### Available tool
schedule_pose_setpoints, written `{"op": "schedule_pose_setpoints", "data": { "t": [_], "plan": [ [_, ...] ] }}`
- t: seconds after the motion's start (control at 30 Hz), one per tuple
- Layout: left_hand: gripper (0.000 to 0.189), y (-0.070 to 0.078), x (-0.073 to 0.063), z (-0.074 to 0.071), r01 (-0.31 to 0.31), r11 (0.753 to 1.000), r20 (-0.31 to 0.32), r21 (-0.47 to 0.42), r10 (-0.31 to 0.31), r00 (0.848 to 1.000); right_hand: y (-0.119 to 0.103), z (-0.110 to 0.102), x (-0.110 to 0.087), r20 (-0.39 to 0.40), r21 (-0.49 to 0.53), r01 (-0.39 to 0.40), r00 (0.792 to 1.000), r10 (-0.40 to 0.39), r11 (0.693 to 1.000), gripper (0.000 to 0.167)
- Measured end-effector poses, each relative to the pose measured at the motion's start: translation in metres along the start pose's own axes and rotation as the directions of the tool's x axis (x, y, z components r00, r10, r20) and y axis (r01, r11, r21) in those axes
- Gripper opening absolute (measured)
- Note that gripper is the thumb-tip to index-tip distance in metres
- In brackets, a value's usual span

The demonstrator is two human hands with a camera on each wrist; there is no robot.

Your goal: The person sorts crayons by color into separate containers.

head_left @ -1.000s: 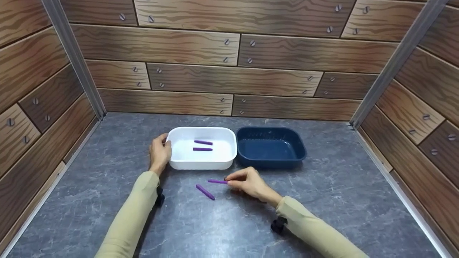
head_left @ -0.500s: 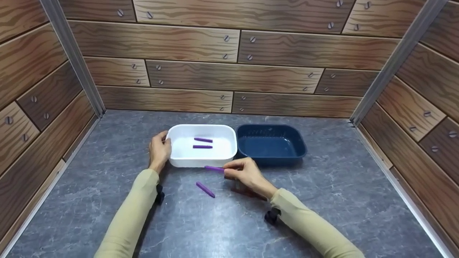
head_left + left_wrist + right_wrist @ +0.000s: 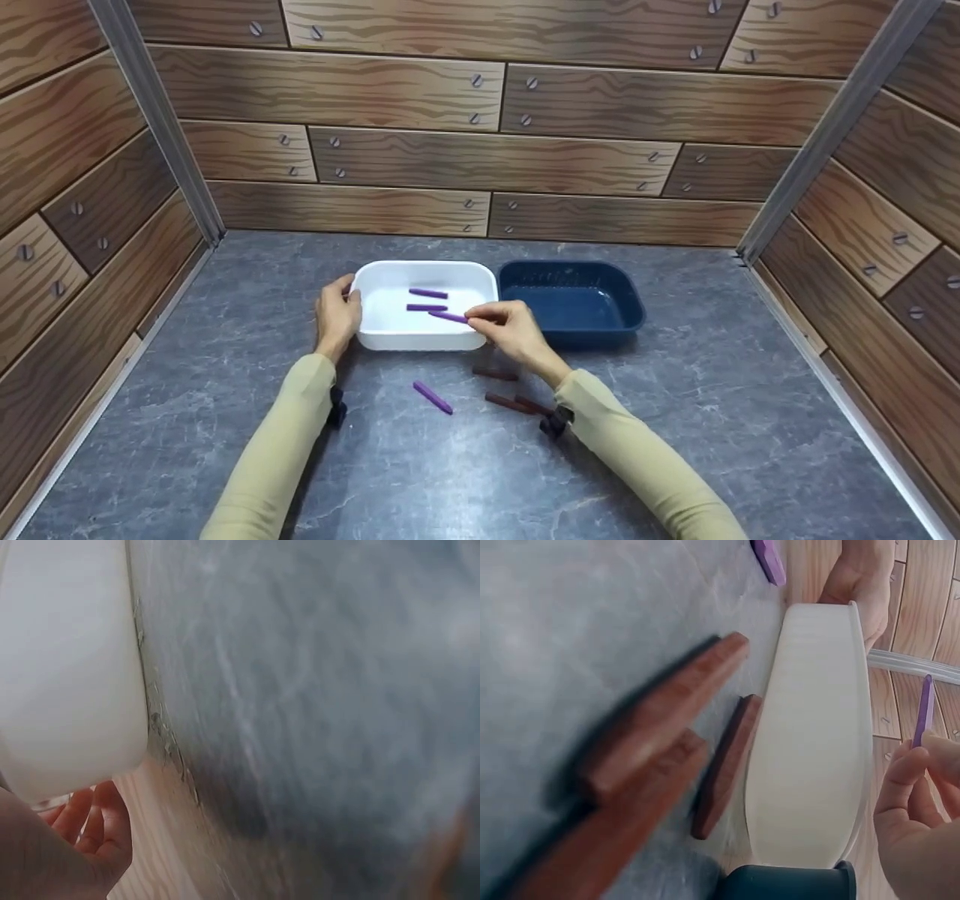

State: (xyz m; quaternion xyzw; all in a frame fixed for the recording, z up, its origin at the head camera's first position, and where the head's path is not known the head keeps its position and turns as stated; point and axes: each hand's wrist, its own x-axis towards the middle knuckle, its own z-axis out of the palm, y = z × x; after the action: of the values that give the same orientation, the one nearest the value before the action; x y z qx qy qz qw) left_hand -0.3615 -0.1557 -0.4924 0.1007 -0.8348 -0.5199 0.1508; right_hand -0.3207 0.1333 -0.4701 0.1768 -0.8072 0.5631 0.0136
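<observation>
My right hand (image 3: 514, 334) pinches a purple crayon (image 3: 448, 317) by one end between thumb and fingers, holding it above the front right part of the white tub (image 3: 427, 342). Inside the tub lie two purple crayons, an upper one (image 3: 427, 293) and a lower one (image 3: 426, 307). At the tub's left end, my left hand (image 3: 337, 311) grips the wall; in the left wrist view its curled fingers (image 3: 112, 825) show beside the white wall. The right wrist view has the pinched crayon (image 3: 924, 711) clear of the tub's rim.
A dark blue tub (image 3: 570, 337) stands against the white tub's right side. One purple crayon (image 3: 433, 397) lies on the grey table in front. Brown crayons (image 3: 495, 373) lie under my right forearm. Wood-patterned walls (image 3: 480, 157) enclose the back and sides.
My right hand has lifted the purple crayon from near the table and carried it forward over the white tub. Brown crayons have come into sight beneath it. The left hand stays at the tub.
</observation>
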Motion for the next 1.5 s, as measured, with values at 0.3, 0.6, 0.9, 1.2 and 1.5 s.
{"op": "schedule_pose_setpoints", "data": {
  "t": [0.3, 0.6, 0.9, 1.2, 1.5],
  "plan": [
    [0.040, -0.001, 0.000, 0.001, 0.005, 1.000, -0.010, 0.018, -0.005, 1.000, 0.000, 0.009, 0.022, -0.013, -0.033, -0.014, 1.000, 0.014, 0.999, 0.014],
    [0.041, -0.003, -0.003, -0.002, 0.011, 1.000, 0.001, 0.022, -0.011, 1.000, 0.004, 0.019, 0.040, -0.014, -0.076, -0.003, 1.000, 0.002, 0.997, 0.013],
    [0.041, 0.000, 0.000, 0.001, 0.037, 0.999, 0.002, -0.003, -0.037, 0.999, 0.006, 0.020, 0.049, -0.051, -0.083, -0.012, 0.999, 0.008, 0.996, 0.014],
    [0.041, 0.001, 0.002, -0.001, 0.037, 0.999, 0.006, -0.019, -0.037, 0.999, 0.003, 0.025, 0.065, -0.006, -0.101, -0.074, 0.997, 0.073, 0.992, 0.014],
    [0.041, 0.001, 0.000, 0.001, 0.040, 0.999, 0.010, -0.024, -0.040, 0.999, 0.008, 0.027, 0.078, -0.003, -0.091, -0.075, 0.997, 0.075, 0.993, 0.013]
  ]
}}
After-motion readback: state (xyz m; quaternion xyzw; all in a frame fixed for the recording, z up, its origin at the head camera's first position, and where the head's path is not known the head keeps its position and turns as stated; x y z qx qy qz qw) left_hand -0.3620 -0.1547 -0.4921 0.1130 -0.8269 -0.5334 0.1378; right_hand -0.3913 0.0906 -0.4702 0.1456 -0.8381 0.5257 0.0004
